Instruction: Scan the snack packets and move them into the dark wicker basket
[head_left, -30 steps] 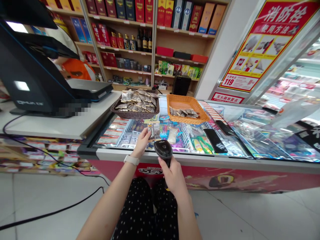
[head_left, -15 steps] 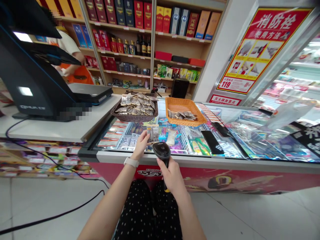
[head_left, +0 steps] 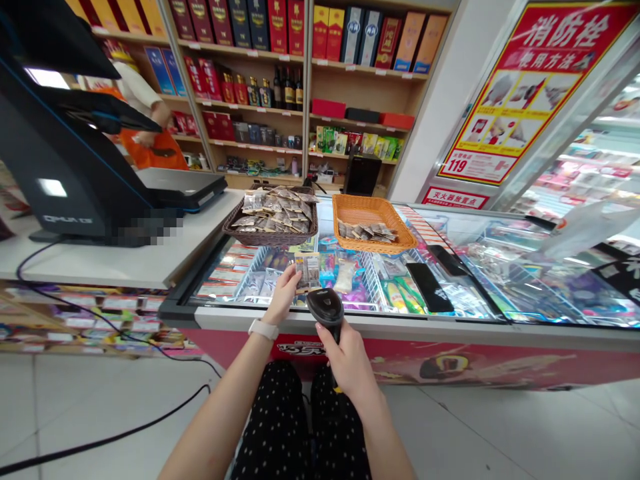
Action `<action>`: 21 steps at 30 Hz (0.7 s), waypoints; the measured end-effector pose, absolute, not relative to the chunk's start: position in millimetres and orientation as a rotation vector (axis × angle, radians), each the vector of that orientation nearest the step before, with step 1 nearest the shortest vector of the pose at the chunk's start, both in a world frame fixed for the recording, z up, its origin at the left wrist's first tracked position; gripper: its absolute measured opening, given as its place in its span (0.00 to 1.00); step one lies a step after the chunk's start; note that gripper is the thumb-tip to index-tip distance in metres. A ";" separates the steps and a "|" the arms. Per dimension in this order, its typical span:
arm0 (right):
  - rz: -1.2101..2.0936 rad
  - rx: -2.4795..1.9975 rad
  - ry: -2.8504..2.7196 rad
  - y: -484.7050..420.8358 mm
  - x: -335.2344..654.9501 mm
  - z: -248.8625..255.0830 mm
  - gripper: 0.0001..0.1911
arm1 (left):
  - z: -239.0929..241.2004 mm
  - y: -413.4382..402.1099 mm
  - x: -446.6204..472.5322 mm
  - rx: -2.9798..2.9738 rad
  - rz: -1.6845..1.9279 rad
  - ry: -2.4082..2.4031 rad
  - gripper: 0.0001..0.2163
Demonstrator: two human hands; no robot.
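My left hand [head_left: 283, 293] pinches a small clear snack packet [head_left: 307, 271] and holds it upright over the glass lid of the chest freezer [head_left: 350, 319]. My right hand [head_left: 346, 357] is wrapped round the grip of a black barcode scanner [head_left: 326, 308], whose head sits just below and in front of the packet. A dark wicker basket [head_left: 270, 233] heaped with similar packets stands beyond my left hand. To its right an orange basket [head_left: 373, 223] holds several packets. A white band is on my left wrist.
A black till screen [head_left: 65, 160] stands on the white counter [head_left: 125, 263] at left, its cables trailing to the floor. Another person in an orange apron [head_left: 150, 143] stands behind it. Shelves of boxes and bottles [head_left: 295, 73] fill the back wall. Black handles [head_left: 423, 283] lie on the freezer lid.
The packet and scanner stay close together with only small shifts. The person behind the till has moved further into view.
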State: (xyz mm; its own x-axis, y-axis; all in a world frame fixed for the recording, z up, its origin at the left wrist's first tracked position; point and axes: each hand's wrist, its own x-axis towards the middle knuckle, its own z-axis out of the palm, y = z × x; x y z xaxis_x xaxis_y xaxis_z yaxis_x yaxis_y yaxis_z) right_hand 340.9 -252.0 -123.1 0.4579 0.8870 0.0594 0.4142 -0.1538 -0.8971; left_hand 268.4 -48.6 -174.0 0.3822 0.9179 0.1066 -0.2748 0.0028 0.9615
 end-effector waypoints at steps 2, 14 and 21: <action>0.618 -1.746 -1.112 -253.2 344.0 -123.3 0.21 | -173.5 -49.9 268.1 1.186 1.046 0.690 0.23; 0.541 -1.550 -0.949 -267.9 369.4 -127.1 0.25 | -103.9 -1.1 311.7 1.118 0.886 0.528 0.20; 0.554 -1.549 -0.936 -278.6 367.9 -124.2 0.23 | -71.9 43.8 423.7 1.277 0.794 0.537 0.08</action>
